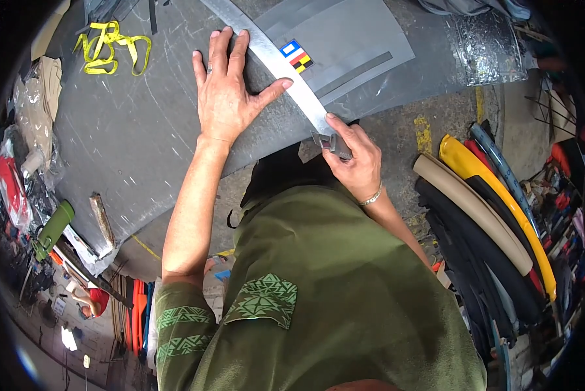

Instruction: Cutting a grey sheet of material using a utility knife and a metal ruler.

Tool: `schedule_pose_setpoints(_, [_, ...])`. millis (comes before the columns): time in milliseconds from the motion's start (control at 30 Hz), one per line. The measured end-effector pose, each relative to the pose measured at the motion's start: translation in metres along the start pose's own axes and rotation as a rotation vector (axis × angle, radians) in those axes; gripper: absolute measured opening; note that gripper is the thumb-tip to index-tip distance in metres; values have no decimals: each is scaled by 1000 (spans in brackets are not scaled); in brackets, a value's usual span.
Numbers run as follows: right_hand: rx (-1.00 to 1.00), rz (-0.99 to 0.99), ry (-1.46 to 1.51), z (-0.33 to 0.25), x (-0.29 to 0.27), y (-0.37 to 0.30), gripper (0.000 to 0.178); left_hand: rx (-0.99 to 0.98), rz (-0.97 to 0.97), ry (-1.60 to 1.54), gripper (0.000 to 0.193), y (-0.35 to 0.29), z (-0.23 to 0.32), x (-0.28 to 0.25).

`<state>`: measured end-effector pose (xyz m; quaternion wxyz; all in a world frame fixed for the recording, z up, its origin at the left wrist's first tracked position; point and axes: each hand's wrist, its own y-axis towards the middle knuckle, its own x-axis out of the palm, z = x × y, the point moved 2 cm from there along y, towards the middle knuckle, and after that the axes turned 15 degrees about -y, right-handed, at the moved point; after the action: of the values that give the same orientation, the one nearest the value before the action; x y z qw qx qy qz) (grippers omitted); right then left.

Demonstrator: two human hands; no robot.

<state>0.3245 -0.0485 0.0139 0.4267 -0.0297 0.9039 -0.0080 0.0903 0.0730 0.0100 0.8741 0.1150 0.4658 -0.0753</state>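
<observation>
A long metal ruler [276, 57] lies slantwise over a grey sheet [387, 32] on the dark worktable. My left hand [224, 104] is spread flat, its fingertips and thumb at the ruler's left edge. My right hand [359, 159] is closed around what looks like a dark utility knife [339, 147], at the ruler's near end by the table edge. Its blade tip cannot be made out. Right of the ruler, a small multicoloured patch [297, 57] sits on the sheet, beside a narrow dark strip [356, 75].
Yellow tape [113, 49] lies in loops at the table's far left. To the right, yellow [501, 202], tan [471, 212] and black rolls of material lean together. Clear plastic wrap [485, 49] covers the table's right end. A green roll [55, 228] is at the left.
</observation>
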Motion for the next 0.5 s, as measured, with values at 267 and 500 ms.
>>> schedule_pose_setpoints(267, [6, -3, 17, -1, -1, 0, 73, 18, 14, -21, 111, 3, 0, 1])
schedule_pose_setpoints(500, [-11, 22, 18, -1, 2, 1, 67, -115, -195, 39, 103, 11, 24, -22])
